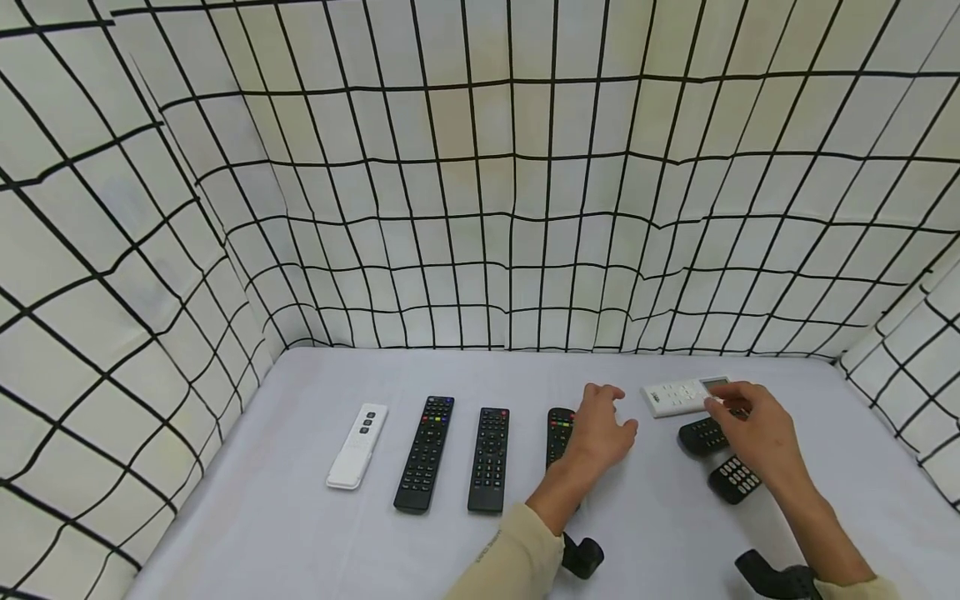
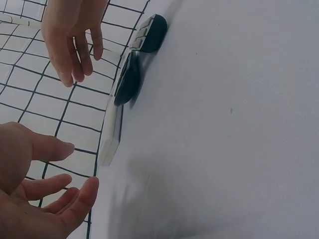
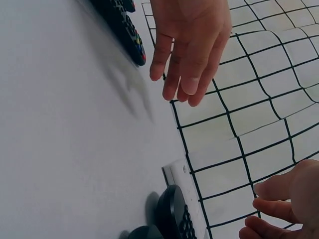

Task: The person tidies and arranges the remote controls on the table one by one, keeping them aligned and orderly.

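My left hand (image 1: 600, 429) is held above the table beside a black remote control (image 1: 558, 429), partly hiding it. Its thumb and fingers are spread apart with nothing between them, as the left wrist view shows. To the right, my right hand (image 1: 761, 429) hovers over a small group of remotes, fingers loosely bent and holding nothing. That group has a white remote (image 1: 675, 397) with a small screen, a rounded black remote (image 1: 701, 436) and another black one with pale keys (image 1: 733, 479). In the right wrist view, a gap separates my right fingers (image 3: 274, 191) from the rounded remote (image 3: 171, 211).
Further left, a white remote (image 1: 357, 447) and two long black remotes, one tilted (image 1: 424, 454) and one nearly straight (image 1: 489, 458), lie in a row. A white cloth covers the table (image 1: 300, 542). Black wire mesh (image 1: 510, 217) over white sheeting encloses the back and sides.
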The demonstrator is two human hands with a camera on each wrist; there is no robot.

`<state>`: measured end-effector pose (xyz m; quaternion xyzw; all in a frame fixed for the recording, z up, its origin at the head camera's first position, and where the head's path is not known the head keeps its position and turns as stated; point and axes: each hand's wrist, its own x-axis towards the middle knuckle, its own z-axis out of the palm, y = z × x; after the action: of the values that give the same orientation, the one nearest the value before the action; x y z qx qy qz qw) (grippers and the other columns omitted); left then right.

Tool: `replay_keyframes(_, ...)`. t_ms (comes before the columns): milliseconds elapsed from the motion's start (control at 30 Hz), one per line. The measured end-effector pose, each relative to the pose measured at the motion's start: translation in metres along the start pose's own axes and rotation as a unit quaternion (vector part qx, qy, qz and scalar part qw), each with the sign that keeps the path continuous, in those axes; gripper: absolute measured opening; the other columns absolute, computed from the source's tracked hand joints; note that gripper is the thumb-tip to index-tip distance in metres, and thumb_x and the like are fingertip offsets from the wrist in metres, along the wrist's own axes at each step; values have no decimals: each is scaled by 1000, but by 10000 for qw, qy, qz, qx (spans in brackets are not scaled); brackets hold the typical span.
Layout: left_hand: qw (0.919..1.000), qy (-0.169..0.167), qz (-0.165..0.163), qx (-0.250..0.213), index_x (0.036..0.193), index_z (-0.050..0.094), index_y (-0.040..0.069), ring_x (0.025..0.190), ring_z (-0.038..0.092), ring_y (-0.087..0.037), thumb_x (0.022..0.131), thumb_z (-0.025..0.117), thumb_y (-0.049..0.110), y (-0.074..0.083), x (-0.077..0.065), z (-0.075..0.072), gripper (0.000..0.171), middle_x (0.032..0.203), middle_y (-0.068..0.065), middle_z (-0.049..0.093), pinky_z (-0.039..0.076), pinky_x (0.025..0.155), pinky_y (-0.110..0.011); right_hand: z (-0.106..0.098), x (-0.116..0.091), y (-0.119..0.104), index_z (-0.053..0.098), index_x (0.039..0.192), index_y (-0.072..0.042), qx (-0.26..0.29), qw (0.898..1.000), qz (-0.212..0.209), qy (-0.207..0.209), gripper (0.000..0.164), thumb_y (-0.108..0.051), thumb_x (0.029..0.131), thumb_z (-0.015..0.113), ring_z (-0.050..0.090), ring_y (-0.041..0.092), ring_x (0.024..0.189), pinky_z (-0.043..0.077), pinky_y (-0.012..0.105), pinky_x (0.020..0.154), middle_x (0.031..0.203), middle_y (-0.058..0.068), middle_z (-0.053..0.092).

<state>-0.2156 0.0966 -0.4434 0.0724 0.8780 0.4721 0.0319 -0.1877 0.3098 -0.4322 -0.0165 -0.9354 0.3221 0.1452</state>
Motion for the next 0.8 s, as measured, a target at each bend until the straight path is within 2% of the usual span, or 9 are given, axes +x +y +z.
replay_keyframes(67, 9999, -27, 1, 132, 133, 64, 5, 105, 65, -18, 94, 75, 14, 1, 2, 3, 42, 126, -9, 58, 56, 91, -27, -2, 5, 3, 63, 128, 7, -29, 10000, 62, -67, 35, -20, 105, 61, 61, 46, 111, 55, 40, 86, 125, 33, 59)
replay_keyframes(133, 9997, -64, -19, 225, 135, 63, 5, 105, 65, -18, 94, 75, 15, 2, 4, 6, 44, 128, -11, 58, 57, 93, -29, -4, 10, 7, 62, 128, 8, -44, 9999, 94, -104, 36, -19, 105, 60, 59, 49, 114, 54, 56, 88, 126, 35, 59)
replay_keyframes(167, 9996, -81, -33, 261, 135, 63, 5, 106, 65, -19, 94, 75, 15, 2, 5, 7, 45, 130, -11, 58, 57, 95, -29, -6, 12, 8, 62, 128, 9, -50, 9999, 99, -104, 36, -18, 105, 59, 59, 50, 115, 53, 60, 90, 127, 36, 59)
replay_keyframes(433, 9981, -235, -165, 544, 141, 60, 6, 121, 65, -24, 94, 75, 16, 4, 12, 19, 50, 136, -13, 58, 56, 102, -32, -12, 28, 22, 61, 128, 11, -298, 9990, 228, -236, 37, -18, 104, 59, 55, 58, 116, 48, 66, 87, 126, 42, 59)
replay_keyframes(800, 9917, -307, -64, 1251, 145, 57, 7, 130, 61, -21, 92, 77, 20, 11, 17, 33, 57, 142, -10, 60, 53, 107, -29, -16, 41, 41, 59, 128, 14, -559, 9957, 394, -630, 40, -16, 103, 60, 57, 59, 116, 51, 64, 87, 127, 43, 59)
